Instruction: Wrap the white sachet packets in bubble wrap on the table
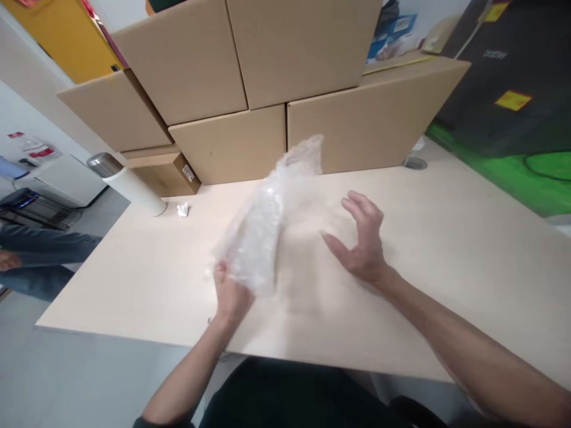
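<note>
A sheet of clear, crinkled plastic wrap (263, 229), possibly bubble wrap, hangs above the light table, smeared by motion. Its lower left edge is gripped by my left hand (232, 292), whose fingers are partly hidden behind the film. To the right, my right hand (363, 244) hovers over the table with thumb and fingers apart, holding nothing. A gap lies between that hand and the plastic.
Large cardboard boxes (232, 145) are stacked along the back of the table (423, 238). A white flask with a metal lid (136, 187) and a crumpled white scrap (182, 209) are at the left. Beyond the left edge, a person's legs (44, 249) show.
</note>
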{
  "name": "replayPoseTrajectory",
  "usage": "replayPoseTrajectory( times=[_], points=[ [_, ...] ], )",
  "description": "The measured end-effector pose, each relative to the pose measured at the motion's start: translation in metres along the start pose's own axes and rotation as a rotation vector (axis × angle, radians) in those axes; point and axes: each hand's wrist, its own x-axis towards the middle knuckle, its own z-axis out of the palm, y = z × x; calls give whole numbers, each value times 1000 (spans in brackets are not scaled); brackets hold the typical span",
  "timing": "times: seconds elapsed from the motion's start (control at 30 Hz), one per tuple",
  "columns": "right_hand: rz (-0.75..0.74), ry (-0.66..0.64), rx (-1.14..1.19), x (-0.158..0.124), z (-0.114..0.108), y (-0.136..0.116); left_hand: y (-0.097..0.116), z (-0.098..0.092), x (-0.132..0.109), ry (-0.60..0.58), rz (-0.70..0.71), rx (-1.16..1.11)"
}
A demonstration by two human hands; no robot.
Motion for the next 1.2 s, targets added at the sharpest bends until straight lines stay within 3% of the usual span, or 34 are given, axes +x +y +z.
replayPoseTrajectory(
  times=[0.17, 0.27, 0.37, 0.5, 0.57, 0.63, 0.73, 0.93, 1.07, 1.2],
  points=[
    [-156, -205, -96, -13, 0, -9, 6, 29, -29, -186, 36, -126],
    [-177, -221, -56, -12, -1, -4, 4, 27, -27, -112, -13, -177],
    [-112, -146, -25, -5, 1, 6, -2, 4, -15, 64, -36, -85],
    [-51, -120, 49, -1, 7, 19, -10, -36, -6, 169, 16, 115],
    [-46, -106, 80, -1, 9, 24, -11, -49, -7, 161, 161, 361],
    [-44, -93, 75, -2, 10, 26, -10, -58, -9, 81, 333, 628],
    [-85, -98, 36, 0, 8, 31, -9, -66, -7, -3, 435, 776],
    [-95, -157, 19, 5, 2, 47, -15, -101, 7, 360, 219, 461],
    [-132, -117, 37, 7, 4, 61, -18, -128, 4, 390, 99, 499],
    [-138, -144, 37, 7, 1, 69, -16, -138, -5, 380, 169, 807]
  ],
)
